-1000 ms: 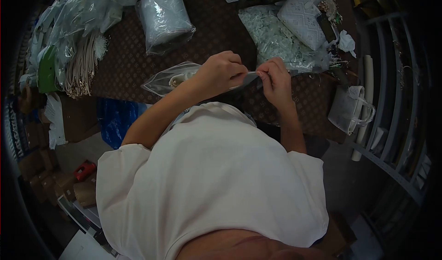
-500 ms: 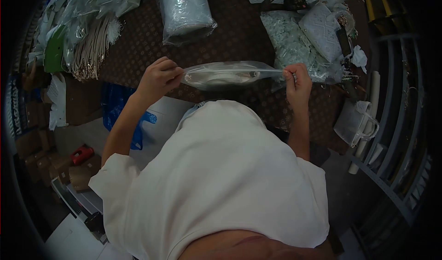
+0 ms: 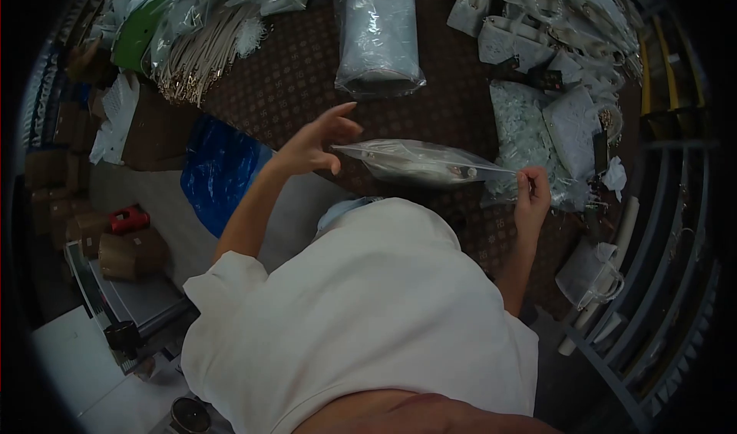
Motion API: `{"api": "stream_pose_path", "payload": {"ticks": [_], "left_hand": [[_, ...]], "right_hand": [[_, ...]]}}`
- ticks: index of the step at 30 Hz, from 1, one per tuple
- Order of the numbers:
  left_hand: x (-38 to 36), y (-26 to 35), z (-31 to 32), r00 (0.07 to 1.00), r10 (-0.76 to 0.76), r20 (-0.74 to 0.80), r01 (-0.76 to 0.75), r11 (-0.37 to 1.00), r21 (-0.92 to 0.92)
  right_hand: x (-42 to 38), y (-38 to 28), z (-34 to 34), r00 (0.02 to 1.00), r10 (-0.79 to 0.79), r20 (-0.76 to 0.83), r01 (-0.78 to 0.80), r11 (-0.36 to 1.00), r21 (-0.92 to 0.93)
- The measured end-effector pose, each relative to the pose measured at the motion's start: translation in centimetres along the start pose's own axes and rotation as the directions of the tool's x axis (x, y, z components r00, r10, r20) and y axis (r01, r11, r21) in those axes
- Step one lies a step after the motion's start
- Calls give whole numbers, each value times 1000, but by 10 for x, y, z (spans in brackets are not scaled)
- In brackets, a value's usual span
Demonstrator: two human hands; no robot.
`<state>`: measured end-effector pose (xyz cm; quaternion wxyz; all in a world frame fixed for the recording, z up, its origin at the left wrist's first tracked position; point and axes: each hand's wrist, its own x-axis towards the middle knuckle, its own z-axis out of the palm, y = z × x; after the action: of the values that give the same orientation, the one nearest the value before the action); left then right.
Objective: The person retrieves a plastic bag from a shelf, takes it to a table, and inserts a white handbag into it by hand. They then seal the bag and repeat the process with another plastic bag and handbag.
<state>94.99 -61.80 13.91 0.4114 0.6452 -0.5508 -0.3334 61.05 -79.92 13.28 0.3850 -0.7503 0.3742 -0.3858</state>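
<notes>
A clear plastic bag (image 3: 426, 163) with a pale item and small metallic parts inside is stretched across in front of my body, above the patterned brown cloth (image 3: 307, 69). My right hand (image 3: 531, 192) pinches the bag's right top corner between thumb and fingers. Beside the bag's left corner, my left hand (image 3: 315, 138) is open, thumb and fingers apart, not gripping the plastic. Further up the table stands another plastic-wrapped package (image 3: 378, 42), whitish and shiny.
On the right lie a bag of pale green pieces (image 3: 522, 127) and several white handbags (image 3: 518, 42). Cords with metal ends (image 3: 207, 54) and a green item (image 3: 140, 33) sit at the upper left. A blue plastic bag (image 3: 219, 173) hangs below the table's left edge; metal racks (image 3: 652, 280) stand right.
My left hand has let go of the bag's left corner and opened. The right hand still pinches the other corner. The whole view has shifted, so the table items appear further right and lower.
</notes>
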Motion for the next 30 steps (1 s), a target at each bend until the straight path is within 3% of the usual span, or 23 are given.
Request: {"api": "stream_pose_path", "payload": {"ticks": [1,3,6,8,10,12,13,14,16,18,19,20,21,22,23,24,25,27,29,30], "left_hand": [[2,-10,14,998,63,-18,-66,937,-343],[12,-16,57,981,191,31,-179,956,-233],[22,-26,79,977,212,-39,-215,971,-104],[22,-35,69,995,25,-92,-35,993,-116],[11,-41,36,946,150,-289,-177,982,-71],[-2,-27,-22,902,110,-417,-119,993,4],[-10,-17,-44,795,-162,-584,158,986,-58],[-17,-29,-72,680,-127,-722,357,918,175],[-10,-27,-121,468,-307,-829,236,947,-217],[8,-66,-164,320,-301,-898,112,954,-280],[16,-93,-187,334,-302,-893,115,953,-279],[25,-121,-208,463,72,-884,385,881,274],[38,-138,-219,663,346,-664,483,480,732],[60,-135,-218,673,346,-654,466,489,738],[83,-121,-211,458,92,-884,508,789,345],[102,-115,-207,252,-258,-933,426,895,-133],[110,-129,-209,269,-263,-926,421,898,-133],[122,-165,-213,199,-338,-920,662,739,-128],[134,-155,-176,-72,-240,-968,631,741,-231],[133,-163,-149,43,46,-998,591,804,63]], "right_hand": [[0,2,6,1000,-11,9,11,1000,9],[1,4,17,991,128,-36,-118,971,207],[9,-4,28,998,67,15,-69,980,186],[11,-1,29,995,93,-30,-85,973,213],[11,1,23,990,121,-77,-100,965,242],[3,4,12,958,267,-104,-227,930,289],[-3,11,7,957,273,-103,-234,928,290],[-11,23,4,936,336,-103,-293,908,301],[-20,39,8,912,398,-102,-351,883,311],[-28,49,15,852,519,-67,-470,814,341],[-29,49,20,845,529,-77,-476,810,342],[-27,48,27,854,519,-25,-486,816,312],[-24,46,34,860,509,23,-495,823,280],[-20,42,39,855,519,4,-499,821,278],[-16,37,44,880,475,33,-471,859,199],[-14,31,46,900,431,66,-436,892,120],[-15,28,46,897,439,48,-442,890,115],[-16,24,45,920,386,74,-391,918,63],[-27,29,43,906,423,32,-424,903,73],[-33,33,44,893,450,6,-448,889,92]]}}
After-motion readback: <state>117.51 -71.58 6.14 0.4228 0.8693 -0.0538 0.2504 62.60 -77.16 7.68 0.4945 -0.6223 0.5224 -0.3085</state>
